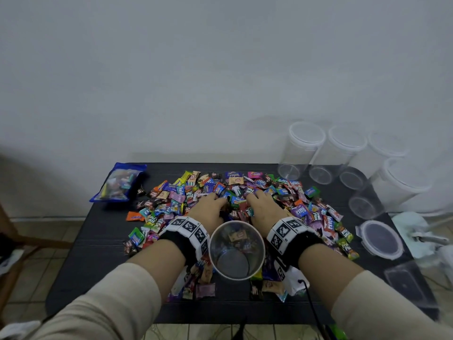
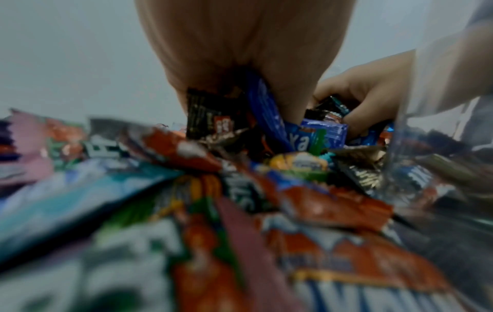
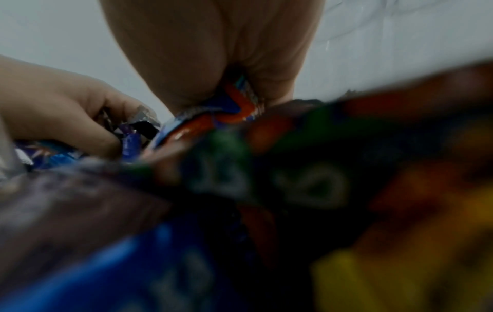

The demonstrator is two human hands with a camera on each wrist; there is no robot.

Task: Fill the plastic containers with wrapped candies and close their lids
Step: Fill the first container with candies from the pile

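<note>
Both hands, left hand [image 1: 208, 208] and right hand [image 1: 263, 208], grasp candies [image 1: 301, 211] in a curled grip beside the open container [image 1: 237, 250]. Overfull handfuls could spill past its rim, or a wrist probably knocks it over.

Multicoloured wrapped candies [image 1: 245, 192] cover a black tabletop [image 1: 98, 253]; blue-edged bag [image 1: 117, 182] at ten o'clock; checkered black-white wristbands [image 1: 188, 228].

Container [image 1: 237, 250] between hands, amid candies [image 1: 301, 204]
</note>
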